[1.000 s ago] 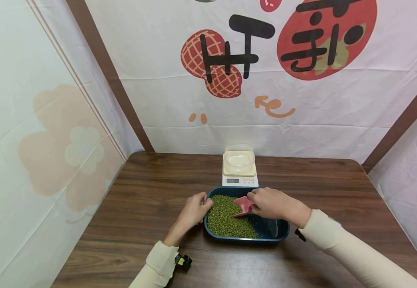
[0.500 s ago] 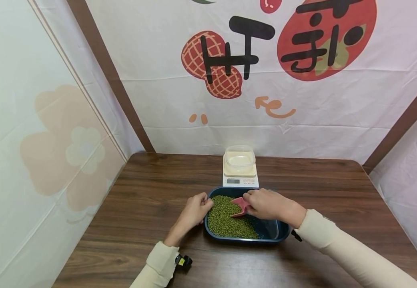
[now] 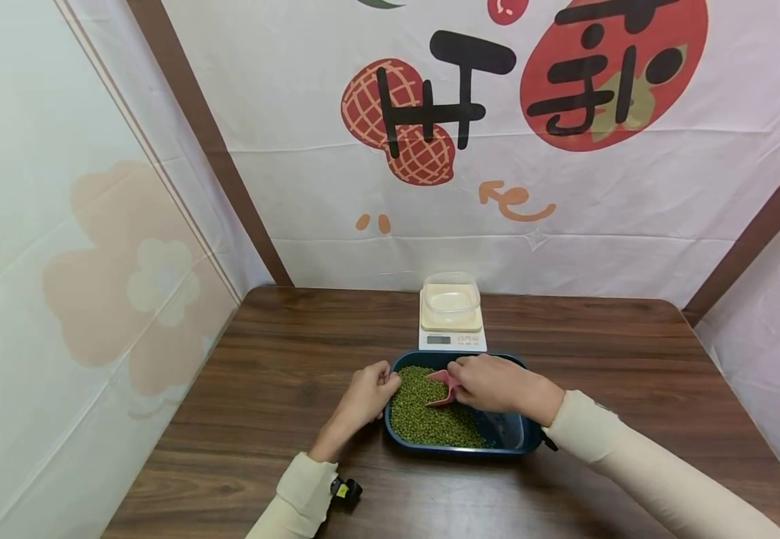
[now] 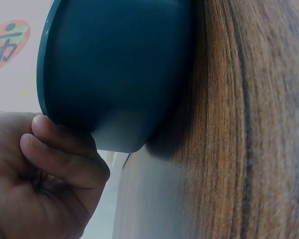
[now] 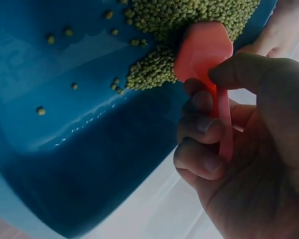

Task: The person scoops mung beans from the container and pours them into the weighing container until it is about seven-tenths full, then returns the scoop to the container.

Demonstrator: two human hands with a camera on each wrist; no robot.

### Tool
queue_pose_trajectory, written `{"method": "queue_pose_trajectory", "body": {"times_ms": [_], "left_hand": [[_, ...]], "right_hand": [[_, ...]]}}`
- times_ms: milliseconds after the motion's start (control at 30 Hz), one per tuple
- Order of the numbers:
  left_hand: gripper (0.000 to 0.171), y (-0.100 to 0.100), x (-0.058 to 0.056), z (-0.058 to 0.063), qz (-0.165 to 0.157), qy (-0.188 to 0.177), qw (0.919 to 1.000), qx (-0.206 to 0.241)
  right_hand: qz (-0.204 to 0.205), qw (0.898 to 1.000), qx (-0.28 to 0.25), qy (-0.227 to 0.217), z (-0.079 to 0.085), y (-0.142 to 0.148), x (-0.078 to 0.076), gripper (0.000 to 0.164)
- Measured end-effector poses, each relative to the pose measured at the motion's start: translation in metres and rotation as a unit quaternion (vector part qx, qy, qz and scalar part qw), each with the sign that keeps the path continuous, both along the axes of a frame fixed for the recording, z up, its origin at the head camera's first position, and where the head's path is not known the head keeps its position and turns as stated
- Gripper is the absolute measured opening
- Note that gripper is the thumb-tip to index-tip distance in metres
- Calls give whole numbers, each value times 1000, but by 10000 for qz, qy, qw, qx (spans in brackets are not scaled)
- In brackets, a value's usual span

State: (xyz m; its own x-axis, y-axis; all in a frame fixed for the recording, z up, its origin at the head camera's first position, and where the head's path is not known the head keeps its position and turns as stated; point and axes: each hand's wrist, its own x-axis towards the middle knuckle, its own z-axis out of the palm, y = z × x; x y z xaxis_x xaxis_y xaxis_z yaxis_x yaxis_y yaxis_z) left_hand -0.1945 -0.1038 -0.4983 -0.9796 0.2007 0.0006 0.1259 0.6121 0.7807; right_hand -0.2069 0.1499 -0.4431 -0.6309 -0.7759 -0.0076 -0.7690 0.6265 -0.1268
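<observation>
Scoop (image 5: 207, 50) is gripped by right hand (image 3: 491, 383); tray rim (image 3: 457, 450) is pinched by left hand (image 3: 361, 393); beans (image 3: 424, 427) could be spilled over it if scoop is jerked.

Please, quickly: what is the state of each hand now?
Left hand: closed, gripping the blue tray by its rim.
Right hand: closed, holding the pink scoop.

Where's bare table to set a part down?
Free: table left of the scale, beyond the left hand; table right of the scale, behind the right sleeve; the near strip between the tray and both sleeves.
Crowded: the middle, tray close against the scale, right hand over it with the scoop.
</observation>
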Motion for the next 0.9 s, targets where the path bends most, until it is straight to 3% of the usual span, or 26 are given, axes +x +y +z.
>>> {"method": "queue_pose_trajectory", "body": {"times_ms": [900], "left_hand": [[29, 2, 0, -2, 78, 4, 10000, 1]], "right_hand": [[79, 9994, 289, -193, 0, -17, -4, 11]]}}
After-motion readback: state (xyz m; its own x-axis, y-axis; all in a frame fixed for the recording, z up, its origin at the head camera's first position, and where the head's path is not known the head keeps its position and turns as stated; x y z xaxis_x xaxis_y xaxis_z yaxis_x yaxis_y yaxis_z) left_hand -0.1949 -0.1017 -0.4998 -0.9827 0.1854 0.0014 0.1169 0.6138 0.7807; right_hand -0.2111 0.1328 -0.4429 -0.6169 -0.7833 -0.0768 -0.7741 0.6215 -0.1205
